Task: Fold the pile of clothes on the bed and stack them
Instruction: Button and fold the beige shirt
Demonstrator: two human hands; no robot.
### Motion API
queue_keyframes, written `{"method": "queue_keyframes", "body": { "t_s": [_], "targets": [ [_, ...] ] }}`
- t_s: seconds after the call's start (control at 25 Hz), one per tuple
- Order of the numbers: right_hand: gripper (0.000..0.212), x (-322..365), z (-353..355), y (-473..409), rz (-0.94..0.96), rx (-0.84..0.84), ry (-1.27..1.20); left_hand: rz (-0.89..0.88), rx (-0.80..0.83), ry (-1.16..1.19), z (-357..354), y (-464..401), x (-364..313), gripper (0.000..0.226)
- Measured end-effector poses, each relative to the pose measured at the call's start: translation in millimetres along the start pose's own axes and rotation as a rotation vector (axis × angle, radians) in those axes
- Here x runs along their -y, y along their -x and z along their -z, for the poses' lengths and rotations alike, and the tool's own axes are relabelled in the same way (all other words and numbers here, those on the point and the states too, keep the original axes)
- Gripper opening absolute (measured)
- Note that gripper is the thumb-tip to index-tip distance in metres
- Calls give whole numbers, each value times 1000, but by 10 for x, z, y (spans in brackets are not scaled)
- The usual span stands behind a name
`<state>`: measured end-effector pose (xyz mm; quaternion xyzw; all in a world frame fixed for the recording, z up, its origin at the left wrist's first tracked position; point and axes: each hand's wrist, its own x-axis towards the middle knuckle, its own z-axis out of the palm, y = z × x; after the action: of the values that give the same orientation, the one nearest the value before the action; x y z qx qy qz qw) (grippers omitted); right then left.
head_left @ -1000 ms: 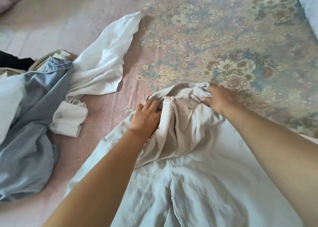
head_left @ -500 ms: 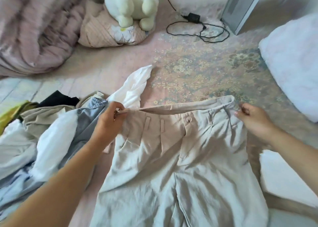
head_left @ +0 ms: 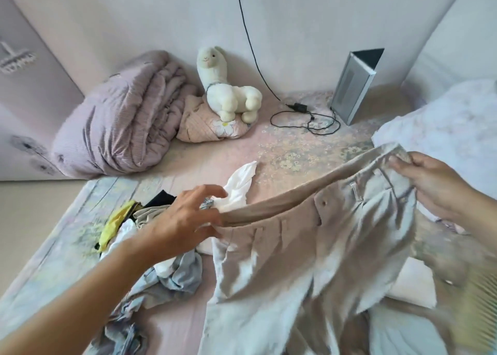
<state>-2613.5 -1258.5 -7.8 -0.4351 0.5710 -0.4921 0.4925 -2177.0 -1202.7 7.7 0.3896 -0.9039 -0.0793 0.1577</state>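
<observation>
Beige trousers [head_left: 309,247] hang in the air above the bed [head_left: 282,144], held by the waistband at both ends. My left hand [head_left: 188,220] pinches the left end of the waistband, its upper fingers spread. My right hand [head_left: 435,188] grips the right end, which sits higher, so the waistband slants. The legs drop toward the lower edge of the view and look blurred. Under my left arm lies the unfolded pile [head_left: 139,236]: a white shirt [head_left: 239,188], a light blue garment [head_left: 172,276], something yellow [head_left: 118,220] and something black.
A rolled mauve quilt [head_left: 121,118] lies at the back left beside a pink cushion [head_left: 209,126] with a white plush alpaca [head_left: 228,88]. A black cable and charger [head_left: 301,109] and a grey box [head_left: 355,85] stand near the wall. A white pillow [head_left: 443,123] is at right.
Both hands lifted the trousers off the bed by the waistband and pulled it wide apart. The right end has risen higher. The view tilted up toward the wall.
</observation>
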Motion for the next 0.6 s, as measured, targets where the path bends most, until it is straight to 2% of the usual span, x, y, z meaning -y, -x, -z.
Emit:
{"method": "queue_keyframes", "body": {
  "t_s": [0.08,0.16,0.24,0.32,0.48,0.6],
  "targets": [
    [7,320,-1,133,47,-27,20,-4,-3,37,271,68,-179,27],
    [14,624,-31,245,92,-37,58,53,-118,98,496,33,-274,39],
    [13,922,-57,357,154,-21,107,202,-299,125,699,-73,-318,37],
    [9,1220,-36,449,205,15,185,318,-401,206,914,-204,-301,28],
    [19,1825,119,655,227,57,279,254,-364,180,1520,-427,-353,31],
    [23,2200,208,850,243,72,270,141,-452,-60,1933,-533,-489,28]
  ]
}}
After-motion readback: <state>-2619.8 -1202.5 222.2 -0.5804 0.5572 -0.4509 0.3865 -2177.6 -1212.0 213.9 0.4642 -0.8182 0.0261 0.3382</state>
